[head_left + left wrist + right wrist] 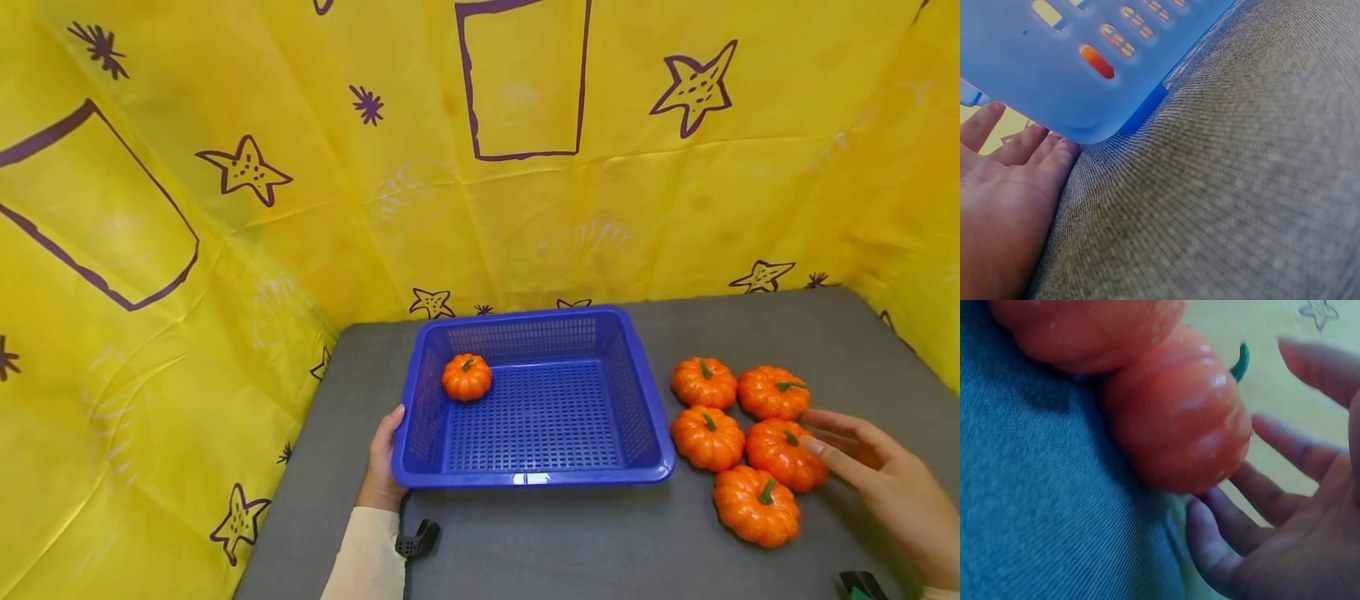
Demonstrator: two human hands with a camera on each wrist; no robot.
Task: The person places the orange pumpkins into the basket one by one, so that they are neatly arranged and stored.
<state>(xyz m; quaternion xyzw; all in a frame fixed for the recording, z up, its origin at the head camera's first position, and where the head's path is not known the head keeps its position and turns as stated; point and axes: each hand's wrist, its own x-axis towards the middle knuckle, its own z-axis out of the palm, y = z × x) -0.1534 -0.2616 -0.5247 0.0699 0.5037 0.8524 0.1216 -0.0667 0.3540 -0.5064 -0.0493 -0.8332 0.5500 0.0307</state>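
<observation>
A blue plastic basket (pixel 534 478) stands on the grey table with one small orange pumpkin (pixel 467 377) in its far left corner. Against the basket's left side rests my left hand (pixel 385 458); its fairly straight fingers (pixel 1019 147) reach along the outer wall under the rim. To the right of the basket, several orange pumpkins with green stems sit in a cluster. My right hand (pixel 885 479) is at the cluster's right side, fingers spread and loosely bent beside the nearest pumpkin (pixel 1179 419). Its fingertips (pixel 1200 515) are at that pumpkin's side, not closed round it.
A grey cloth-covered table (pixel 540 542) extends around the basket and pumpkins. Yellow fabric (pixel 525 233) with purple star drawings hangs behind the table and along both sides. A black device (pixel 417 540) is worn at my left wrist.
</observation>
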